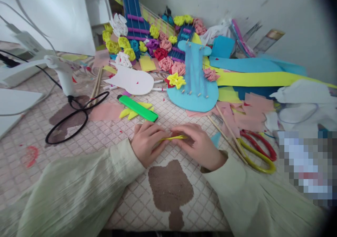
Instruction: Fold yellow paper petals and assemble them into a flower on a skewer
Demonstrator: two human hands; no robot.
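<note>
The yellow paper [175, 137] is between the person's two hands, near the middle of the quilted cloth on the counter [131, 209]; take it as the centre of the clock. The left hand [149, 142] has it from 9 o'clock and the right hand [198, 144] from 3 o'clock. Each grip is narrow, thumb below and fingers above, closed on the thin sheet.

From here, the likeliest trouble seems to be an unwanted crease or a tear, caused by one hand pulling or twisting harder than the other on so slight a piece. The left knuckles could also nudge the green-barrelled tool [138, 108], close by towards 10 o'clock, and shift the yellow cut pieces [130, 113] lying beneath it. The scissors [259, 152], just past 3 o'clock, lie near the right sleeve [237, 180], so a wide elbow movement might catch them.

The paper is seen almost edge-on. Its long axis appears to run from 9 to 3 o'clock, the 3 o'clock end slightly raised in view and pointing into the right hand's curl; fingers cover much of it, so its full outline is uncertain.
</note>
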